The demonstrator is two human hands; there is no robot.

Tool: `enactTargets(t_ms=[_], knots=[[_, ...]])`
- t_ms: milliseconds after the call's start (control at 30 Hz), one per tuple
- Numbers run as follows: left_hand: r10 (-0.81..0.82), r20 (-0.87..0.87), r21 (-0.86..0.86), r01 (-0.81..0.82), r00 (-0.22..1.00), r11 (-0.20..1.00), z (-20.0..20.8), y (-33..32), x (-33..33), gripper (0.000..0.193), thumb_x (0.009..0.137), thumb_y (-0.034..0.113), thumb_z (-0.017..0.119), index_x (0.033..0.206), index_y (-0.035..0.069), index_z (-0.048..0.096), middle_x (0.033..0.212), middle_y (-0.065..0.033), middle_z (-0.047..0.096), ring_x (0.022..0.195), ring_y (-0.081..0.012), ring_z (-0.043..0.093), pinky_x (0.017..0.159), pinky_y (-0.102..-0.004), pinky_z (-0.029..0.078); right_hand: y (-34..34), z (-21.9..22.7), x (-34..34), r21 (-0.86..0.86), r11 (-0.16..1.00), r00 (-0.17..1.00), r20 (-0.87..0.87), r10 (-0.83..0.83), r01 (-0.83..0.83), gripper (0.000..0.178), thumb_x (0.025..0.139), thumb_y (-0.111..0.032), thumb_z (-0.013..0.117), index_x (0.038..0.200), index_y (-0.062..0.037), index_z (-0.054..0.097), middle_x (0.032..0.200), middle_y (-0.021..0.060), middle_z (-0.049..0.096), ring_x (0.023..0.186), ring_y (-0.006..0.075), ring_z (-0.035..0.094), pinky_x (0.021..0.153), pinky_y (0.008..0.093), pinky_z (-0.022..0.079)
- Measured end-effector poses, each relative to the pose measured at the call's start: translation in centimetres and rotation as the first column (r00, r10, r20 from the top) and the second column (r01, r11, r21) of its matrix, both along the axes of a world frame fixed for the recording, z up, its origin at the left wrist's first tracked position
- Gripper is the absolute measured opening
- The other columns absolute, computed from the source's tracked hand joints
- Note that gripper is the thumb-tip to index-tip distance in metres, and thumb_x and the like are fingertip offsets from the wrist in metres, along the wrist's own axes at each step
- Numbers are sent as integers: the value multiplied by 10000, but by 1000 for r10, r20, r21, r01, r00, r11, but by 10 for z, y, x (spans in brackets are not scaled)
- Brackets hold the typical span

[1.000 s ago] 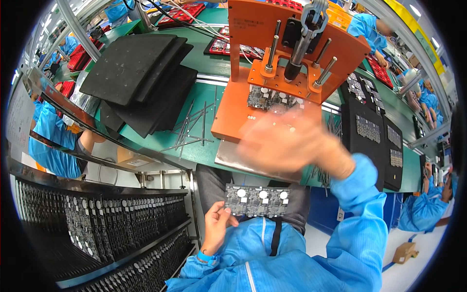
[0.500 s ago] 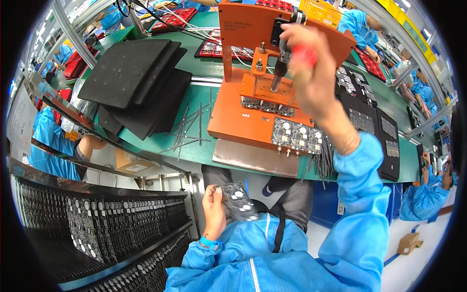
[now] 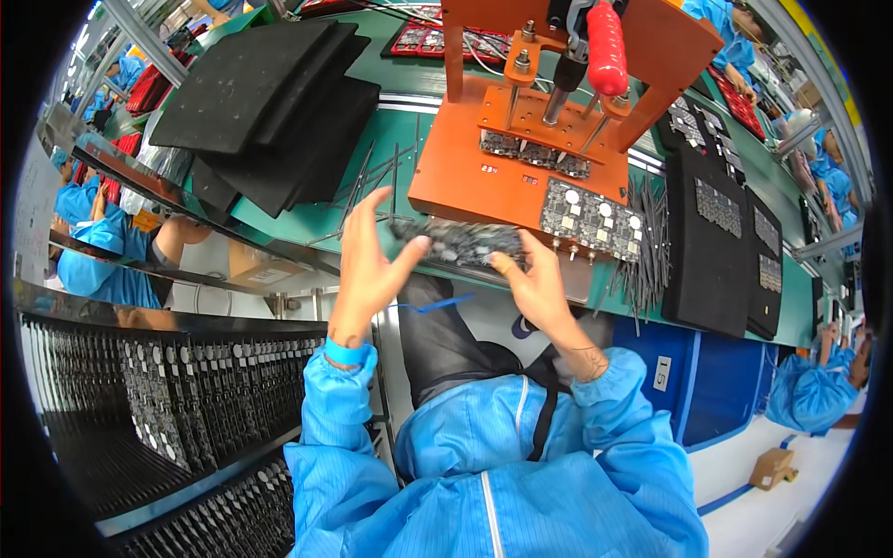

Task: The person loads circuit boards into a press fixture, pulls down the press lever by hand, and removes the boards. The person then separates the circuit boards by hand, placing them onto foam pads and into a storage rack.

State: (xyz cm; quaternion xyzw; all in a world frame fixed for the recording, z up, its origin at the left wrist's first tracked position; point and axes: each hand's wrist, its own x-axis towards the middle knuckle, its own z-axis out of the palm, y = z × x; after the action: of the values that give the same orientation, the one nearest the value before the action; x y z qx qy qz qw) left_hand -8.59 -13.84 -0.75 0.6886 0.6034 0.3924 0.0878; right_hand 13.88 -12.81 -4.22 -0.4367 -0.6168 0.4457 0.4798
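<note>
A circuit board panel (image 3: 462,244), smeared by motion, is held up at the table's front edge, before the orange press fixture (image 3: 446,186). My right hand (image 3: 539,284) pinches its right end between thumb and fingers. At the opposite end is my left hand (image 3: 367,265), its fingers spread apart and its thumb near the board; whether they touch is unclear. The press's red handle (image 3: 607,51) points down with no hand on it. Small boards (image 3: 535,155) sit beneath the press plate, and another board panel (image 3: 591,220) lies on the fixture's front right.
Black foam sheets (image 3: 251,102) are stacked at left, beside thin dark strips (image 3: 377,177). More strips (image 3: 642,246) lie right of the press, next to black trays with boards (image 3: 707,251). A rack of upright boards (image 3: 205,391) stands lower left. Co-workers in blue sit around.
My right hand has let go of the red handle and come down to the board. My left hand has risen from my lap with the board and spread its fingers.
</note>
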Motion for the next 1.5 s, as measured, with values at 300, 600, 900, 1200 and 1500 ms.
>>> enactTargets(t_ms=[300, 600, 900, 1200, 1500], knots=[[1, 663, -223, 196, 749, 955, -94, 5, -23, 277, 835, 10, 647, 1090, -37, 548, 893, -57, 630, 790, -121, 608, 706, -267, 496, -8, -39, 5, 127, 991, 841, 531, -102, 39, 278, 754, -231, 727, 962, -51, 691, 968, 93, 602, 1010, 264, 478, 848, 382, 319], [-56, 609, -254, 261, 791, 931, -77, 22, -22, 261, 850, -2, 626, 1095, -21, 536, 891, -53, 642, 771, -104, 586, 695, -250, 472, -8, -44, 5, 49, 984, 880, 441, -176, 172, 326, 737, -174, 738, 943, -6, 548, 879, 120, 517, 856, 293, 461, 825, 407, 357], [-6, 494, 45, -19, 870, 999, -104, -20, 3, 147, 857, 83, 625, 972, 17, 561, 876, -100, 631, 799, -179, 580, 721, -303, 457, -12, -63, 13, 490, 872, 935, 311, -168, -7, 209, 723, -130, 742, 789, -26, 573, 838, 118, 581, 806, 293, 549, 733, 385, 414], [184, 422, -190, -112, 888, 975, -79, 20, 12, 291, 863, 207, 680, 856, -22, 500, 634, -80, 436, 596, -142, 353, 528, -304, 341, -5, -43, -10, 142, 935, 843, 405, -354, 324, 216, 818, -197, 679, 852, -24, 554, 762, 105, 524, 739, 291, 450, 725, 387, 374], [136, 188, 26, -143, 973, 989, -118, -76, 3, 386, 779, 0, 608, 1162, 7, 560, 1293, -196, 529, 1155, -350, 526, 960, -391, 432, -35, -56, 23, 676, 683, 813, 544, -207, -278, 138, 714, -50, 682, 799, -42, 574, 954, 74, 639, 966, 252, 602, 742, 389, 464]])
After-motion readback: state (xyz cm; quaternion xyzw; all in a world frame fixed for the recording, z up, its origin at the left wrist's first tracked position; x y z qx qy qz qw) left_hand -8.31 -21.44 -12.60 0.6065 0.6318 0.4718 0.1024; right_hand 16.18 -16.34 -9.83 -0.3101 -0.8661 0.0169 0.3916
